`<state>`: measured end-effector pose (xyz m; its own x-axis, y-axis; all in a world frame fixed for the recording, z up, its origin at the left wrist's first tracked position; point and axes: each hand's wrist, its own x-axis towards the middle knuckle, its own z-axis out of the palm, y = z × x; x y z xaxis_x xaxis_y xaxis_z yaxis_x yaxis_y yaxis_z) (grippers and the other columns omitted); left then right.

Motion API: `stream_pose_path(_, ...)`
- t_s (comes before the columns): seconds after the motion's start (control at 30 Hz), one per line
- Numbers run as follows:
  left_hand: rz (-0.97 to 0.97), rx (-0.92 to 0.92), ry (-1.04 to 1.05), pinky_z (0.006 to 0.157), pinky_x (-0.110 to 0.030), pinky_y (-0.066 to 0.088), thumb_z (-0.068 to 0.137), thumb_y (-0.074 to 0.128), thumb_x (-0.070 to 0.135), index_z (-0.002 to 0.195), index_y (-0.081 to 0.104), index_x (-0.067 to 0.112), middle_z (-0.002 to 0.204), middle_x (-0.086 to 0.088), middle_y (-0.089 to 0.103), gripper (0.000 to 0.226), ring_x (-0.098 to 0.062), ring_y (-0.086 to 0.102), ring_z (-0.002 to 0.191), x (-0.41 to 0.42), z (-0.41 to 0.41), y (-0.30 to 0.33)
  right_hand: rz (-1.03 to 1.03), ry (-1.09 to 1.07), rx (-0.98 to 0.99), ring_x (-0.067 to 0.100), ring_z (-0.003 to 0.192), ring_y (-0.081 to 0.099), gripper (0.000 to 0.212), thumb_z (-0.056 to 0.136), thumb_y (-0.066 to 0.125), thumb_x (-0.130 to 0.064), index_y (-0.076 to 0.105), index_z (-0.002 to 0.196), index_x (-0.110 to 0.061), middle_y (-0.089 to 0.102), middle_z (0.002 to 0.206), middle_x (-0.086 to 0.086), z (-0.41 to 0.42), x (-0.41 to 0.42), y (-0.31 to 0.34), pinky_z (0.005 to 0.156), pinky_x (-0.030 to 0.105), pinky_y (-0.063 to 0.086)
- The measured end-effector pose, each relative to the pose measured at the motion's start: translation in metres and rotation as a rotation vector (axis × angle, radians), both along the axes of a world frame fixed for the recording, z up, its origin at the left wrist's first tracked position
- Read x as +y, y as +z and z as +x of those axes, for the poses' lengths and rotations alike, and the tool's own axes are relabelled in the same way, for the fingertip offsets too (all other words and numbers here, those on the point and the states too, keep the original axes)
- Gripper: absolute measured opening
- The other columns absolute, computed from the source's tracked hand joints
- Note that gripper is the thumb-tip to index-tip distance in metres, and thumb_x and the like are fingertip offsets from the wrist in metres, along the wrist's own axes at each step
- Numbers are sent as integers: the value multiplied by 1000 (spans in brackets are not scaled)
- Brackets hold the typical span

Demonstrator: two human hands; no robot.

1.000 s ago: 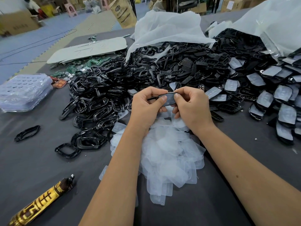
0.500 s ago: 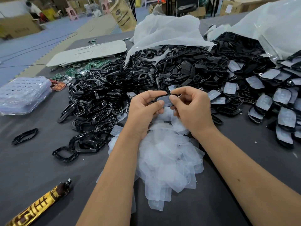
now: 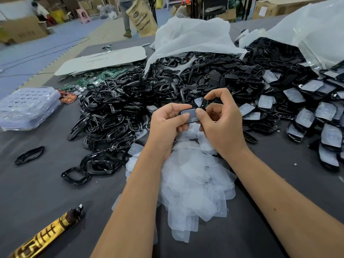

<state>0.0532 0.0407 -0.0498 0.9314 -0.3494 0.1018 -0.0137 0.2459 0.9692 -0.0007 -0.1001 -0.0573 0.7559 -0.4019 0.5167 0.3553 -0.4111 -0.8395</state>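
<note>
My left hand (image 3: 167, 125) pinches a small black shell with a translucent pad (image 3: 190, 115) on it, held above the table's middle. My right hand (image 3: 221, 123) touches that piece with its thumb and pinches a small black slotted insert (image 3: 204, 103) between forefinger and thumb, just above the shell. Under both hands lies a heap of translucent silicone pads (image 3: 195, 183). A big pile of glossy black frames (image 3: 119, 116) spreads to the left. Finished black shells with pads (image 3: 316, 120) lie at the right.
White plastic bags (image 3: 191, 36) spill black parts at the back. A clear tray stack (image 3: 28, 107) sits at the left, green circuit boards (image 3: 98, 77) behind the frames, a gold-and-brown tube (image 3: 46, 235) near the front left, and a lone frame (image 3: 29, 155) on the grey table.
My right hand has lifted its forefinger and now holds a black slotted insert above the shell. The left hand keeps its grip on the shell.
</note>
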Motion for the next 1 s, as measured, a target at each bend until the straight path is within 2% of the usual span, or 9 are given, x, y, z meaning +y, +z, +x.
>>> stream_pose_path(0.1, -1, 7, 17, 52, -19, 43, 93, 60, -11, 94, 72, 4, 73, -4, 69, 19, -12, 51, 53, 0, 0, 0, -32, -14, -18, 30, 56, 64, 28, 92, 70, -10, 51, 111, -15, 61, 62, -1, -1, 2, 2, 60, 53, 54)
stream_pose_path(0.33, -18, 48, 36, 51, -20, 44, 92, 58, -12, 92, 73, 4, 72, -5, 69, 22, -13, 53, 52, 1, 0, 0, -121, -24, -50, 28, 53, 63, 24, 93, 68, -10, 52, 110, -14, 62, 61, 3, -4, 5, 3, 58, 49, 53)
stream_pose_path(0.53, -49, 65, 22, 53, -20, 41, 93, 55, -12, 91, 75, 3, 74, -9, 68, 25, -14, 50, 55, -1, -1, 1, -64, -12, -24, 32, 54, 62, 21, 93, 68, -9, 53, 108, -13, 61, 62, 6, -4, 3, 3, 58, 51, 53)
stream_pose_path(0.63, -44, 58, 30, 53, -19, 42, 94, 55, -11, 94, 74, 2, 76, -11, 66, 24, -13, 50, 56, -1, -1, 1, -66, 2, -16, 31, 55, 62, 12, 94, 67, -8, 59, 102, -14, 60, 62, 6, -5, 4, 4, 57, 50, 53)
stream_pose_path(0.73, -52, 66, 48, 53, -19, 42, 95, 54, -10, 95, 74, 2, 77, -10, 65, 23, -12, 50, 56, 2, 0, 3, -41, 69, 46, 23, 59, 67, 4, 96, 70, -10, 73, 96, -13, 67, 69, 0, -3, 6, 3, 57, 45, 57)
stream_pose_path(0.83, -109, 139, 70, 52, -18, 46, 96, 52, -8, 92, 73, 2, 75, -11, 66, 24, -11, 51, 52, 4, 2, 7, -45, 117, 65, 15, 69, 68, 11, 94, 76, -14, 78, 105, -12, 71, 82, -7, -4, 6, 4, 66, 35, 56)
stream_pose_path(0.93, -196, 233, 76, 53, -17, 49, 98, 49, -7, 90, 72, 0, 78, -17, 69, 25, -11, 51, 51, 7, 3, 10, -136, 138, 55, 14, 80, 67, 25, 88, 82, -14, 78, 113, -12, 69, 99, -1, -5, 6, 6, 75, 28, 56)
stream_pose_path(1.0, -230, 257, 64, 53, -17, 50, 99, 50, -4, 89, 72, -2, 77, -16, 67, 24, -11, 52, 51, 7, 3, 10, -166, 114, 32, 16, 83, 65, 23, 88, 83, -11, 80, 110, -11, 65, 102, 4, -5, 7, 6, 73, 26, 54)
